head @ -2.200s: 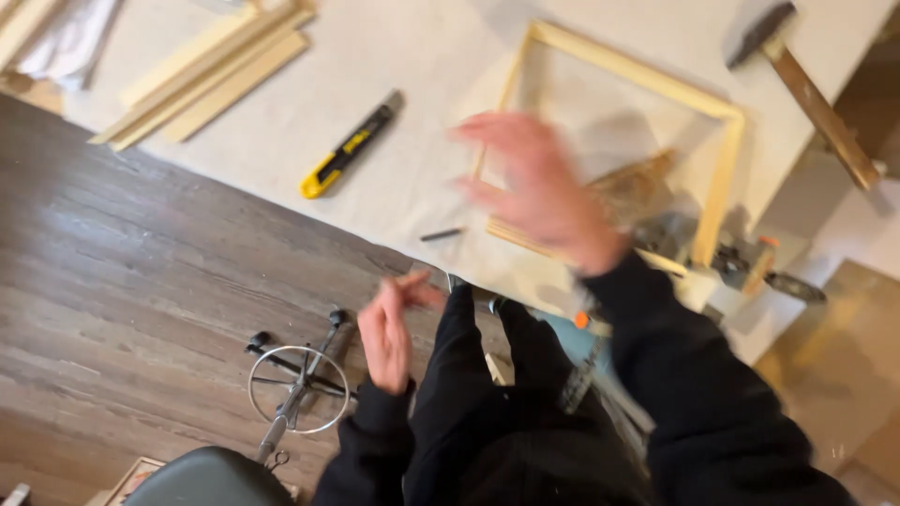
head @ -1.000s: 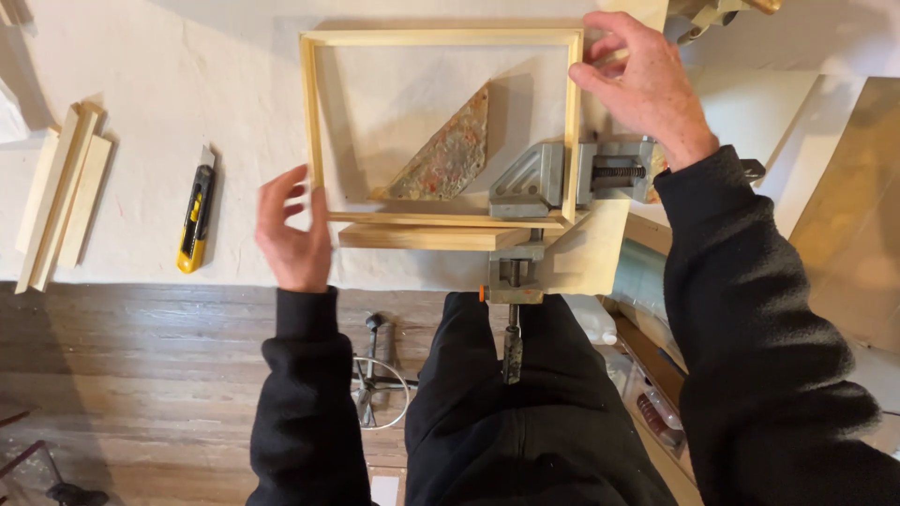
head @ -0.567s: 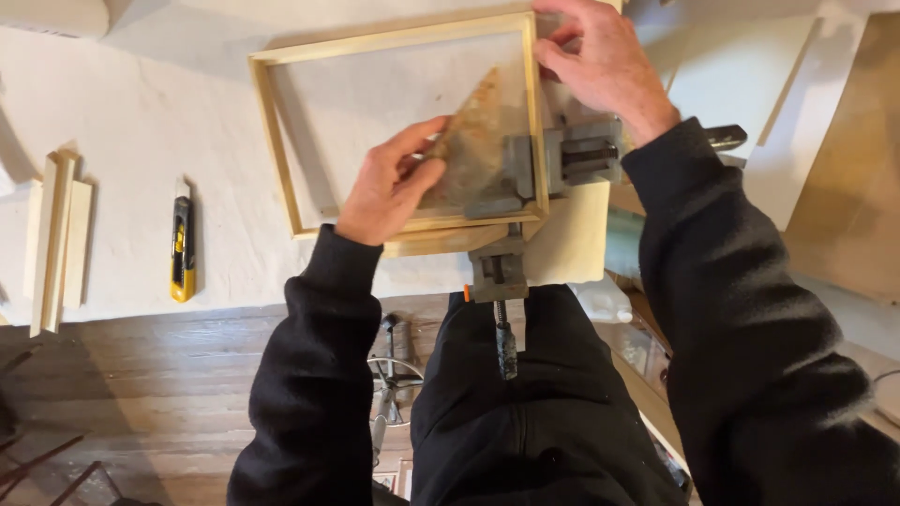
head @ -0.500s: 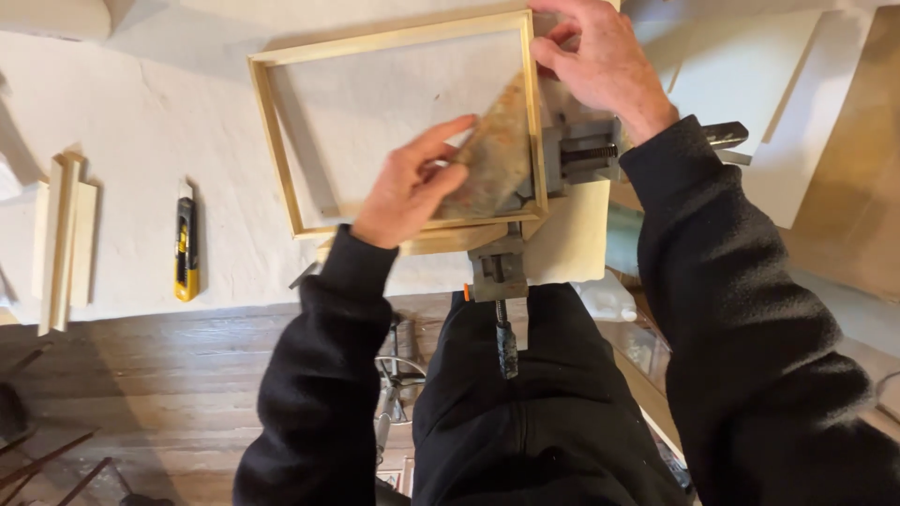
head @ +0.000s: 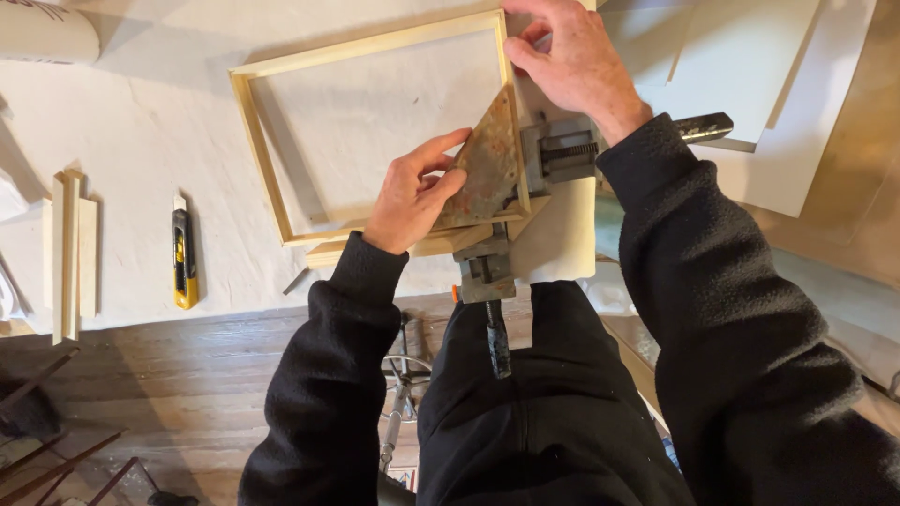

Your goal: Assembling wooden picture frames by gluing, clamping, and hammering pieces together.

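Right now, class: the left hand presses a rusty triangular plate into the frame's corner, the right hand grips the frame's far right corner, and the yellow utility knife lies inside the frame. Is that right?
Not quite. The head view shows the yellow utility knife lying outside the wooden frame, to its left on the white table cover. The rest holds: the left hand presses the rusty triangular plate, and the right hand grips the far right corner.

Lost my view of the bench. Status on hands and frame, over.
Left hand on rusty triangle plate at frame corner. Right hand gripping wooden frame. Corner in metal clamp. Nothing blocking.
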